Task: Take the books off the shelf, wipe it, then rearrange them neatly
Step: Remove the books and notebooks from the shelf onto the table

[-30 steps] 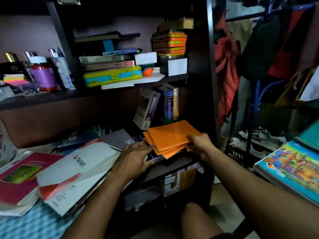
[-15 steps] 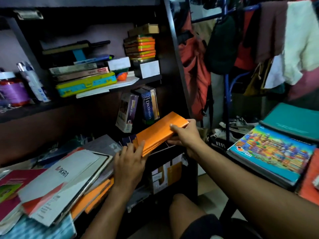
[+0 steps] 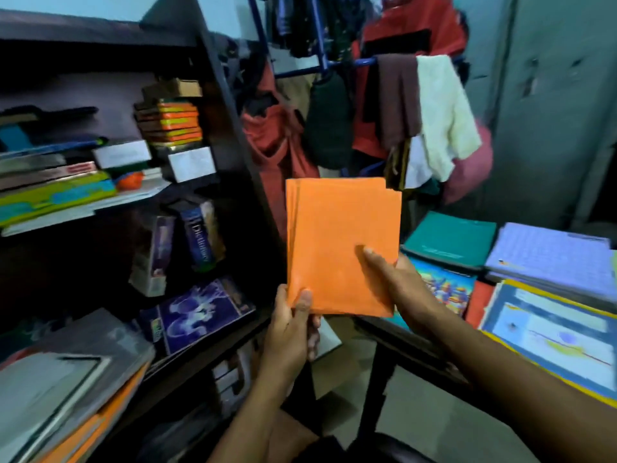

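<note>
A stack of thin orange books (image 3: 337,235) is held upright in the air, to the right of the dark wooden shelf (image 3: 230,155). My left hand (image 3: 293,325) grips the stack's lower left corner. My right hand (image 3: 397,279) holds its lower right edge, thumb on the cover. On the shelf a blue dictionary (image 3: 200,235) and another book lean together, and a purple book (image 3: 197,312) lies flat below them. The upper shelf carries more stacked books (image 3: 56,185) and orange boxes (image 3: 173,125).
At the right, a surface holds a green book (image 3: 450,238), a colourful book (image 3: 440,285) and lilac notebooks (image 3: 551,259). Clothes hang on a blue rack (image 3: 320,58) behind. A pile of books and folders (image 3: 66,389) lies at lower left. A grey cupboard (image 3: 561,105) stands far right.
Both hands have lifted the orange stack off the lower shelf, carried it right and turned it upright. The purple book beneath it is now uncovered. The view has swung right.
</note>
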